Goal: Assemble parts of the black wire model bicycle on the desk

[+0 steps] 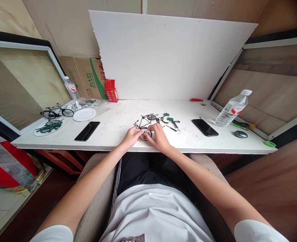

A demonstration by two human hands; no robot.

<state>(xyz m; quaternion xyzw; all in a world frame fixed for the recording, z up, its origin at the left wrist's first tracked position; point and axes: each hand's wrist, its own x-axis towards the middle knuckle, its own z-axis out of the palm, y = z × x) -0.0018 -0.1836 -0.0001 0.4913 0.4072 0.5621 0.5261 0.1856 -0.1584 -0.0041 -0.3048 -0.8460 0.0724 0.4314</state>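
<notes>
At the table's front edge, a small black model bicycle wheel [147, 133] is between my two hands. My left hand [131, 137] pinches its left side, close to the handlebar end of the model bicycle frame [142, 121]. My right hand [159, 137] closes on the wheel from the right, thumb and fingertips at its rim. Another spoked wheel [152, 117] lies at the far end of the frame. Whether the near wheel is joined to the frame is hidden by my fingers. Beside the frame lie small green parts [170, 119] and a thin dark rod [171, 128].
Phones [87, 131] [205, 127] flank the work on the white table [113, 134]. An assembled model bicycle [57, 112], a white plate [84, 114] and green parts [49, 126] are left. A water bottle [232, 109] and a dark oval object [241, 134] stand right; a white board [173, 57] rises behind.
</notes>
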